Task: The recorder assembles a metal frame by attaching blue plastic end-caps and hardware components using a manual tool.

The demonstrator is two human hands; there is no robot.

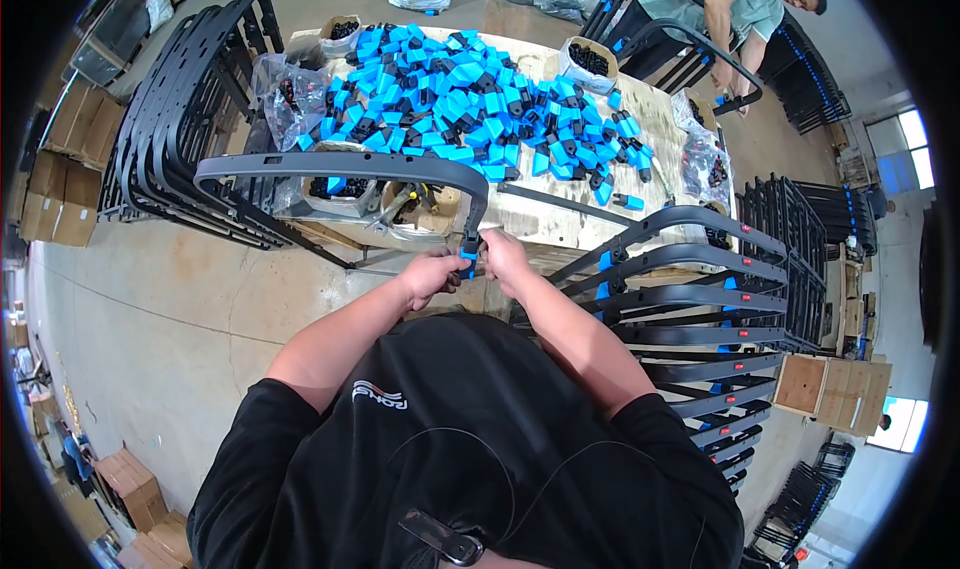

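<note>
While the long dark curved frame bar (340, 164) juts out to the person's left and over the counter (560, 219), its bent end hangs down in front of the chest, where both hands meet on it. The left hand (432, 275) is curled tight around the bar's tip, apparently to steady it, and the right hand (505, 259) pinches the small blue plastic cap (468, 256) at that tip, fingers pressed together on it. Holding the end low and close lets both grips bear on the same spot.

On the counter lies a wide heap of blue and black caps (470, 99), within arm's reach, with open bags of small black parts (590, 61) beside it. Bars already carrying blue pieces are stacked on the right rack (700, 299); bare dark frames (190, 99) lean at the left. Another person (740, 19) handles a frame across the counter.
</note>
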